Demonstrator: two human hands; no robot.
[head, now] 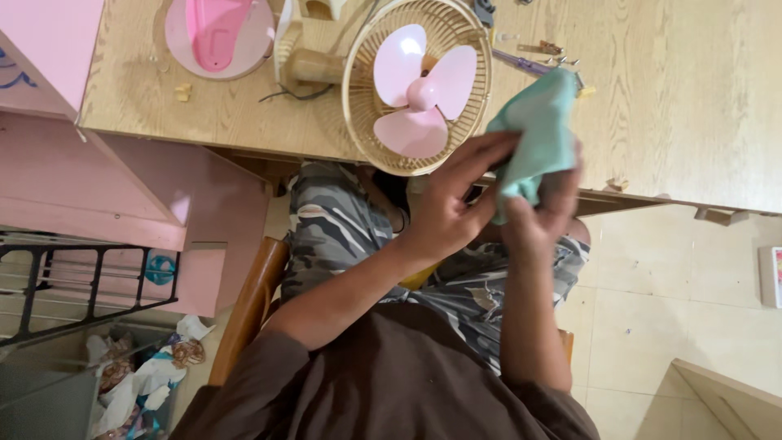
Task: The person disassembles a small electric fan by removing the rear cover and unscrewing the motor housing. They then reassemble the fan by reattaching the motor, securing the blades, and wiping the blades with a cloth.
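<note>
Far left: a pink panel (122, 183) leans below the tabletop edge, with a black metal rack (81, 281) under it and a bin of crumpled paper and wrappers (138, 383) at the bottom corner.
Tabletop: a pale wood tabletop (692, 122) runs across the upper part of the view, its near edge slanting down toward the right.
Pink base: a round pink part (218, 34) lies on the tabletop at upper left.
Fan: a small beige fan (417, 85) with three pink blades lies on the tabletop, its wire cage reaching the tabletop's near edge, just left of the hands.
Small parts: screws and a slim tool (533, 59) lie on the tabletop behind the cloth, too small to tell apart clearly.
Left hand: the left hand (452, 208) is raised in front of the fan's lower right rim, fingers stretched up and pinching the lower left edge of the cloth.
Cloth: a light green cloth (538, 130) is held up in the air over the tabletop edge, between both hands, just right of the fan cage.
Right hand: the right hand (546, 208) has its grip closed on the bunched bottom of the cloth, fingers curled around it.
Lap: grey patterned trousers (342, 232) and a brown sleeve (391, 383) fill the lower middle.
</note>
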